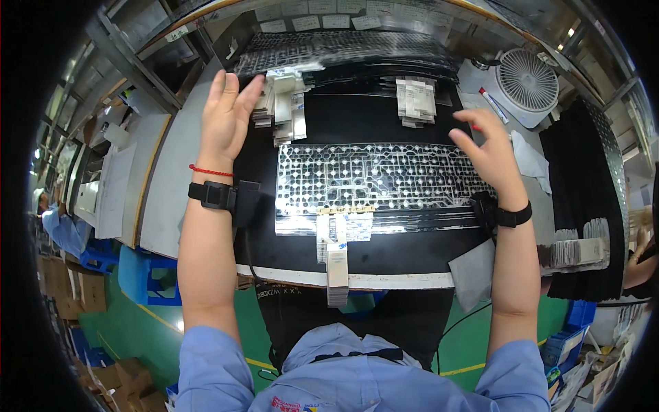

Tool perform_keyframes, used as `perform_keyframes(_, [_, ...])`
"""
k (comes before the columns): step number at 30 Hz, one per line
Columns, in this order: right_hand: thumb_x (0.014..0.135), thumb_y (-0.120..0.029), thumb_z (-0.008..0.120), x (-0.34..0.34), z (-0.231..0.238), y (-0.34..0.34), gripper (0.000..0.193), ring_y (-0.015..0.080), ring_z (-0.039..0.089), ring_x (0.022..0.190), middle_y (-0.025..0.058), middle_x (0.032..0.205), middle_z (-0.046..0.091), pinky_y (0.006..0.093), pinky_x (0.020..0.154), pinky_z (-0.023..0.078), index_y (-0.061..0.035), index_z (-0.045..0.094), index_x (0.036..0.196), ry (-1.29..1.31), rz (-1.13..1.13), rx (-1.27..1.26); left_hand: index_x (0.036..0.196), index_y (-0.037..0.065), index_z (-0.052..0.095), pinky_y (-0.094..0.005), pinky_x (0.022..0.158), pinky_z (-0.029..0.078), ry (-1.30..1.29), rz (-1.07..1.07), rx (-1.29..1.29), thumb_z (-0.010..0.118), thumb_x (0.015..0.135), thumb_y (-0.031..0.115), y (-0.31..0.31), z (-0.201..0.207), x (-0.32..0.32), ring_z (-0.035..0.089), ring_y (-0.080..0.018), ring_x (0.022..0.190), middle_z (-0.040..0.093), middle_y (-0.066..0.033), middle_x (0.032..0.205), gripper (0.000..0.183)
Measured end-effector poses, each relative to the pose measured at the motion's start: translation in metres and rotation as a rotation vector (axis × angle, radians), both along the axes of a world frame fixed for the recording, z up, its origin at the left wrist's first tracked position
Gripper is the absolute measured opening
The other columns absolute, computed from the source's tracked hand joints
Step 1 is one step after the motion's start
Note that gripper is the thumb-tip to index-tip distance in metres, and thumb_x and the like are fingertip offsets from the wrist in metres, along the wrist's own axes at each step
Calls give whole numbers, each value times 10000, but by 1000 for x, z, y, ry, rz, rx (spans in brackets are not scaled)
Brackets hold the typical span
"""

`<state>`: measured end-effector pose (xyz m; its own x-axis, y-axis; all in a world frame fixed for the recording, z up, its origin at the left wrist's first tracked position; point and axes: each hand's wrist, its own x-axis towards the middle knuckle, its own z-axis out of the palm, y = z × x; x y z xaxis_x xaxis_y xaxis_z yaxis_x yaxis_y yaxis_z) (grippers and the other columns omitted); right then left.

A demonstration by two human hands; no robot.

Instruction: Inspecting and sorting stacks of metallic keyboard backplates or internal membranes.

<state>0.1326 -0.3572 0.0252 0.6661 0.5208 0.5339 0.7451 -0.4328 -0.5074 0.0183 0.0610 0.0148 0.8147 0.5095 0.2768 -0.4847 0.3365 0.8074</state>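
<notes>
A stack of clear keyboard membrane sheets (384,178) with printed traces and round pads lies on the black mat in front of me. Paper-like tabs (338,257) hang from its near edge, over the table's front edge. My left hand (230,113) is raised to the left of the far sheets, fingers spread and holding nothing, beside a pile of silvery tabs (281,103). At the stack's right end hovers my right hand (491,147), thumb and fingers apart, with nothing visible in it. Farther back, more membrane sheets (343,51) look smeared by motion.
A second pile of tabs (416,101) lies at the back right. Beyond are a white fan (526,79), a marker (493,104) and a white cloth (530,154). A grey sheet (472,275) overhangs the front edge. Black sheets (580,185) stand at right.
</notes>
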Motion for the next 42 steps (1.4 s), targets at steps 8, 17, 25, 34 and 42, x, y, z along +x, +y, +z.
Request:
perform_keyframes(8, [767, -216, 816, 10, -17, -8, 452, 282, 610, 1053, 129, 1075, 639, 358, 934, 474, -17, 670, 1146, 266, 149, -358, 1264, 19, 508, -275, 820, 477, -18, 290, 59, 582, 1002, 153, -4, 3, -4, 562, -159, 946, 583, -84, 1123, 304])
perform_keyframes(17, [668, -114, 862, 5, -10, -1, 421, 204, 598, 892, 75, 924, 613, 320, 825, 475, -8, 618, 994, 321, 112, -259, 1178, 30, 581, -252, 768, 505, 33, -164, 179, 521, 1028, 166, -22, 1, -11, 628, -144, 895, 666, -84, 1025, 211])
perform_keyframes(25, [681, -66, 855, 18, -8, -21, 384, 90, 528, 854, -25, 879, 588, 254, 791, 439, -44, 591, 959, 447, 47, -107, 1328, 6, 542, -308, 966, 495, 260, -447, 421, 534, 1037, 215, -55, 5, -14, 628, -160, 1092, 668, -90, 1189, 358])
perform_keyframes(34, [822, -242, 786, 17, -16, -9, 372, 179, 630, 923, 91, 1001, 690, 312, 830, 483, 2, 656, 1071, 387, 75, -198, 1363, -9, 479, -304, 983, 489, 413, -486, 302, 610, 963, 74, -80, -6, -10, 604, -143, 1115, 618, -91, 1243, 428])
perform_keyframes(42, [820, -180, 784, 23, -22, -5, 281, 140, 625, 826, 86, 899, 692, 305, 775, 491, 1, 657, 993, 464, 35, -141, 1508, -102, 199, -379, 1176, 276, 447, 49, 1194, 868, 722, 343, -104, -12, -14, 359, -337, 1413, 332, -302, 1512, 1124])
